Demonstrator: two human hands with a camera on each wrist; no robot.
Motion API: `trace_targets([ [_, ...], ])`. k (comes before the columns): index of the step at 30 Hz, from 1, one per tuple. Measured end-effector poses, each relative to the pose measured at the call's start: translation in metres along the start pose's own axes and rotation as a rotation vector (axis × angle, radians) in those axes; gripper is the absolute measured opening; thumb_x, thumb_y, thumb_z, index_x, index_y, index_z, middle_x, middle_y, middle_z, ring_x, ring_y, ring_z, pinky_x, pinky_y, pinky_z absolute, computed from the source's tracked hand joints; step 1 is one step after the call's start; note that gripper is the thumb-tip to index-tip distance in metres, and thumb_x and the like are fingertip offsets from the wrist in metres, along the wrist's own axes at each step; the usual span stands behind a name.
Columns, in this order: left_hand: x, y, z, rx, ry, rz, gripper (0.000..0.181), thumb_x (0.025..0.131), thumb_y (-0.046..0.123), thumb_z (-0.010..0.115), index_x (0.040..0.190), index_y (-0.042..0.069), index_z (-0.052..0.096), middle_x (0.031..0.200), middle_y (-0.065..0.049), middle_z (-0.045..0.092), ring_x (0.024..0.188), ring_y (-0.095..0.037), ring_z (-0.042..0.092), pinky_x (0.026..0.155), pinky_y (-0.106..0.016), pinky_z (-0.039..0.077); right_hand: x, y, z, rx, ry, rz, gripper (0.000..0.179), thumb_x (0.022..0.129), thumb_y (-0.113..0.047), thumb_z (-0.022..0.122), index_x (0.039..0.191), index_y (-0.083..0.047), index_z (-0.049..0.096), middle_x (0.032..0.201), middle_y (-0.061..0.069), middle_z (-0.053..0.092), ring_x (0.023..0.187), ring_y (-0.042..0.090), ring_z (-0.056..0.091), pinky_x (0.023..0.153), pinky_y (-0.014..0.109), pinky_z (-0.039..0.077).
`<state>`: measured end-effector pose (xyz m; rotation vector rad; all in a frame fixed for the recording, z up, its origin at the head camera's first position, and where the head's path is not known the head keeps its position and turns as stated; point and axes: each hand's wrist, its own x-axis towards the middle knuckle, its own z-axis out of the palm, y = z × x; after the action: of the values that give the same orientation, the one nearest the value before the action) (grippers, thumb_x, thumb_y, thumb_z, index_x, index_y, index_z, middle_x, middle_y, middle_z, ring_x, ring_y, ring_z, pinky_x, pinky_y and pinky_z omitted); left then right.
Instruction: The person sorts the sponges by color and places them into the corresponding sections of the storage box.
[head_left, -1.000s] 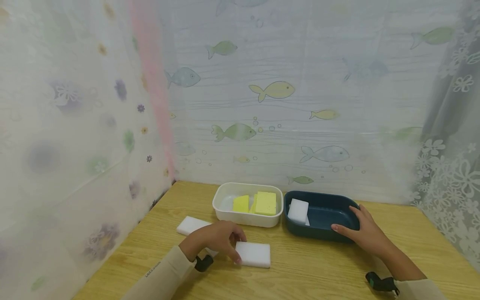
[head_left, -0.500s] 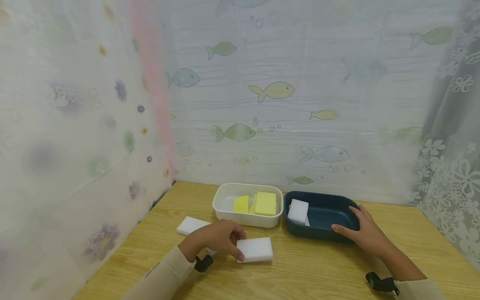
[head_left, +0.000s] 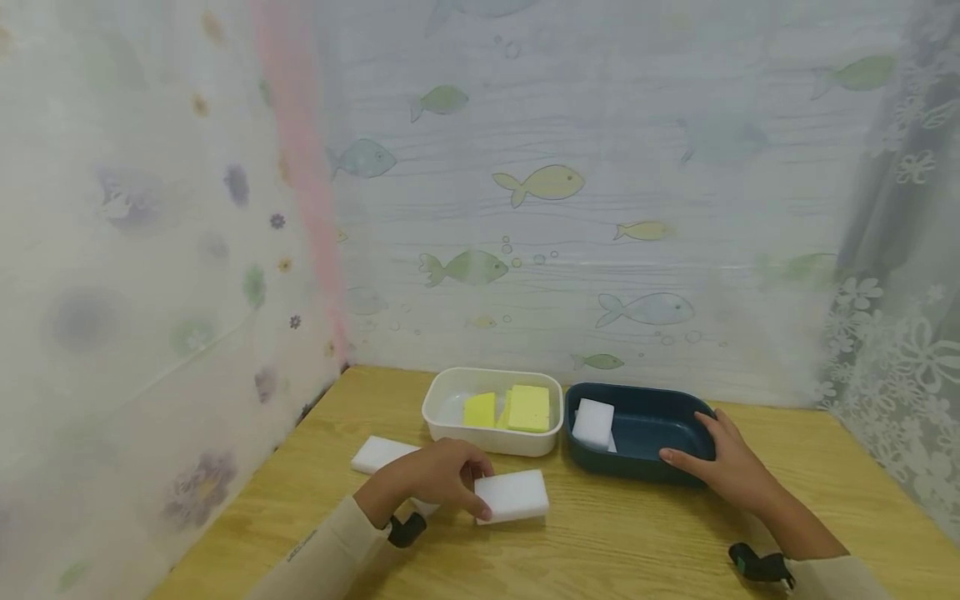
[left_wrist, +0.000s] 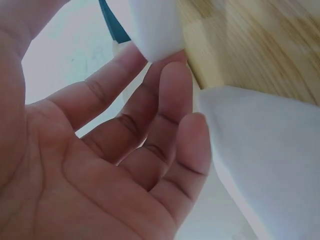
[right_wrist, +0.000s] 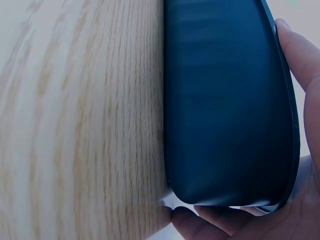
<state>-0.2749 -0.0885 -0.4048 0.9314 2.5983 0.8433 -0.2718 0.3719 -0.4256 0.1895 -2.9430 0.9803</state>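
Observation:
My left hand (head_left: pixel 438 479) pinches a white sponge block (head_left: pixel 513 496) by its left end, thumb in front and fingers behind, tilted over the table. In the left wrist view, the corner of this block (left_wrist: pixel 157 30) shows at the fingertips. Another white sponge (head_left: pixel 381 453) lies on the table, partly hidden behind the left hand. My right hand (head_left: pixel 731 462) grips the right end of a dark blue container (head_left: pixel 652 467), its thumb over the near rim. White sponge pieces (head_left: pixel 594 423) lie in that container's left part.
A white container (head_left: pixel 491 439) touches or nearly touches the blue one on its left. Several yellow sponge pieces (head_left: pixel 529 408) lie in it. The wooden table (head_left: pixel 622 542) ends at a fish-patterned curtain (head_left: pixel 555 275) behind, with a flowered curtain (head_left: pixel 187 375) on the left.
My left hand has tilted the white sponge and raised it slightly, shifting it a little to the right. The right hand has stayed on the dark blue container.

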Motion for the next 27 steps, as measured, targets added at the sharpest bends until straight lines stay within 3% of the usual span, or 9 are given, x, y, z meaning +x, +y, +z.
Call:
trace_targets([
  [13,0.015,0.015,0.000,0.012,0.070,0.089,0.041,0.075,0.044,0.093,0.099,0.020,0.070,0.087,0.010,0.070,0.076,-0.004,0.066,0.071,-0.022,0.054,0.000,0.000,0.000,-0.004,-0.003,0.004,0.111,0.096,-0.060,0.066,0.162,0.009,0.010,0.164,0.042,-0.009,0.142,0.071,0.011,0.098,0.085,0.028],
  [27,0.037,0.042,-0.002,0.045,0.177,0.077,0.044,0.077,0.044,0.091,0.105,0.015,0.074,0.094,0.011,0.070,0.077,-0.001,0.065,0.072,-0.021,0.055,0.000,0.000,0.001,-0.014,0.002,0.007,0.111,0.095,-0.060,0.067,0.162,0.008,0.010,0.163,0.042,-0.008,0.141,0.071,0.013,0.099,0.085,0.028],
])
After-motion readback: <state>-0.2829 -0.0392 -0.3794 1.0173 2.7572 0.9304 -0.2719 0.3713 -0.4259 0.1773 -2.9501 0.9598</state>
